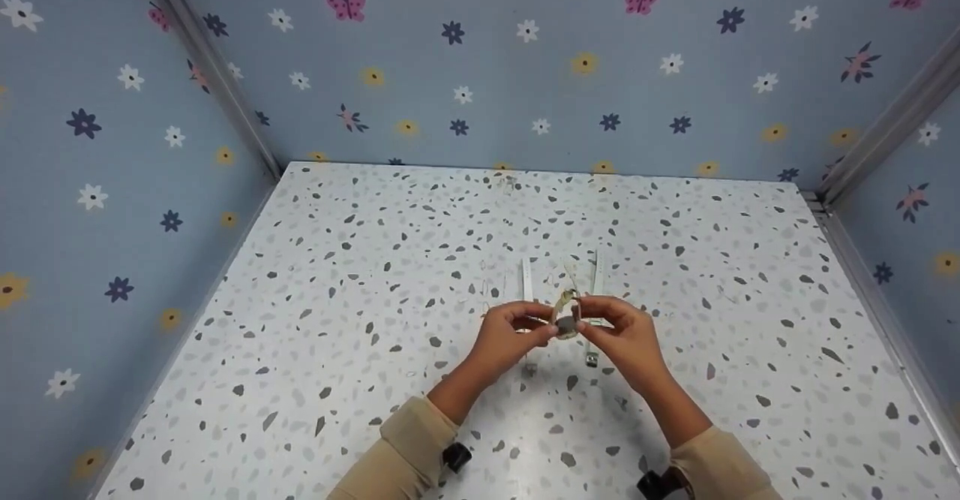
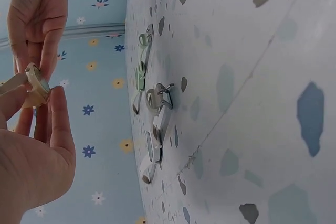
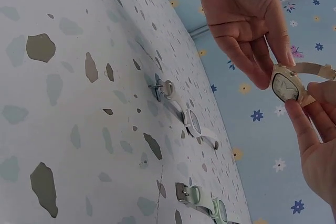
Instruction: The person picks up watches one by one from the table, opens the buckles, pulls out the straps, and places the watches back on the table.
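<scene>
Both hands hold a gold-toned wristwatch [image 1: 566, 326] above the table. My left hand [image 1: 508, 335] pinches one side of it between thumb and fingers, and my right hand [image 1: 628, 333] pinches the other. In the right wrist view, the watch's pale, rounded-square dial [image 3: 286, 87] shows, with its band partly covered by fingers. Beneath the hands lie two more watches: a white one [image 2: 154, 148] on the left and a pale green one [image 2: 140, 74] on the right. The hands partly hide both in the head view.
A white speckled table [image 1: 360, 260] spreads around the hands. Blue walls [image 1: 487, 57] with flowers and butterflies rise at its back and sides, joined by grey metal corner posts [image 1: 217, 72]. Black straps show at both sleeve cuffs [image 1: 420, 429].
</scene>
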`<action>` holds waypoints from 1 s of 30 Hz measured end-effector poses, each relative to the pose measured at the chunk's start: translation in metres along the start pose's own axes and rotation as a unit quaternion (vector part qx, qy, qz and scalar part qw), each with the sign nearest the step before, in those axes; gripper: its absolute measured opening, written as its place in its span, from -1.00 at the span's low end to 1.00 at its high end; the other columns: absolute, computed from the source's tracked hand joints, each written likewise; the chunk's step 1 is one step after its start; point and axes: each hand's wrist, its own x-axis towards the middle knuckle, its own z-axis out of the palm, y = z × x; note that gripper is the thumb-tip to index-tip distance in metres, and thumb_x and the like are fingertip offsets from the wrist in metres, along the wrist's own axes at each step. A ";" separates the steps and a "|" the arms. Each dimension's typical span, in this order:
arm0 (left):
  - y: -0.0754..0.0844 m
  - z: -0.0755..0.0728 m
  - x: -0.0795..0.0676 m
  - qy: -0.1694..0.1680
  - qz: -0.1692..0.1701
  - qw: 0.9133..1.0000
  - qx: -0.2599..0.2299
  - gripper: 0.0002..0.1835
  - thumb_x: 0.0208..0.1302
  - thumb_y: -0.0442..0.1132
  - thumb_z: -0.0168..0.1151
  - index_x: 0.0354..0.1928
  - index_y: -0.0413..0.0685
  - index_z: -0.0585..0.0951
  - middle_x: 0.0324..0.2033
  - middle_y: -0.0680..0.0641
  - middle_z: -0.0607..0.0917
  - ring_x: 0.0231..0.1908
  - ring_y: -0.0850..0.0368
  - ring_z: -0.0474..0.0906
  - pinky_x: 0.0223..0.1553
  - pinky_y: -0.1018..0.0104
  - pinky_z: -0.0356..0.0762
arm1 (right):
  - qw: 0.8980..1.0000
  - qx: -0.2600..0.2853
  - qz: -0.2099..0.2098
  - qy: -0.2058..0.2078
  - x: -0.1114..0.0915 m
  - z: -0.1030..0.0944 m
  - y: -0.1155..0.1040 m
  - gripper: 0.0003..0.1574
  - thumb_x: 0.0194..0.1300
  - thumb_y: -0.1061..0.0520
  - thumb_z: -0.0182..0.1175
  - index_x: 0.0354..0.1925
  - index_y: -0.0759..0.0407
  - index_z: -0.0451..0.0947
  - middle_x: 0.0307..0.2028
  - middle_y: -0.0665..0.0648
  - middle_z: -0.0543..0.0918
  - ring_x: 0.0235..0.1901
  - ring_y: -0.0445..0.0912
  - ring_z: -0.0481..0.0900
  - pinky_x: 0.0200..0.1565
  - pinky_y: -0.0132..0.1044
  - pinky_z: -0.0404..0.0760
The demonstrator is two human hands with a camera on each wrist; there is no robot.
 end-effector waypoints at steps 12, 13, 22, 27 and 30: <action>0.022 -0.006 0.006 -0.003 0.001 0.998 0.061 -0.68 0.01 -0.36 0.30 -0.13 -0.19 0.56 -0.17 -0.28 0.57 -0.18 -0.16 0.52 -0.29 0.28 0.56 | 1.000 -0.007 -0.012 -0.005 -0.001 -0.003 0.002 -0.69 0.04 0.43 0.20 -0.16 0.39 0.52 -0.21 0.38 0.55 -0.17 0.10 0.52 -0.21 -0.27 0.58; 0.024 -0.006 0.007 -0.006 0.004 0.998 0.068 -0.68 0.00 -0.37 0.30 -0.13 -0.20 0.56 -0.17 -0.28 0.57 -0.18 -0.16 0.52 -0.29 0.28 0.56 | 1.000 -0.008 -0.012 -0.005 -0.002 -0.003 0.002 -0.68 0.04 0.43 0.20 -0.15 0.39 0.52 -0.22 0.38 0.55 -0.18 0.09 0.52 -0.21 -0.27 0.58; 0.039 -0.006 0.012 -0.062 0.027 0.991 0.117 -0.63 0.03 -0.36 0.28 -0.08 -0.34 0.51 -0.12 -0.28 0.52 -0.15 -0.18 0.50 -0.25 0.29 0.55 | 1.000 -0.008 -0.015 -0.015 -0.003 -0.007 0.003 -0.66 0.02 0.45 0.20 -0.15 0.47 0.50 -0.20 0.36 0.55 -0.17 0.08 0.52 -0.22 -0.29 0.58; 0.034 -0.006 0.017 -0.078 0.030 0.986 0.142 -0.66 0.02 -0.32 0.30 -0.11 -0.23 0.55 -0.17 -0.17 0.56 -0.17 -0.07 0.51 -0.29 0.37 0.54 | 0.999 -0.017 -0.030 -0.028 -0.002 -0.007 0.002 -0.67 0.03 0.45 0.20 -0.15 0.46 0.50 -0.21 0.38 0.55 -0.18 0.09 0.52 -0.22 -0.28 0.58; 0.023 -0.005 0.022 -0.075 0.026 0.984 0.159 -0.70 -0.01 -0.23 0.34 -0.17 -0.07 0.57 -0.24 0.00 0.57 -0.21 0.14 0.50 -0.30 0.40 0.54 | 0.998 -0.028 -0.040 -0.039 -0.002 -0.007 0.002 -0.68 0.03 0.44 0.19 -0.15 0.46 0.50 -0.23 0.38 0.56 -0.20 0.11 0.54 -0.24 -0.29 0.59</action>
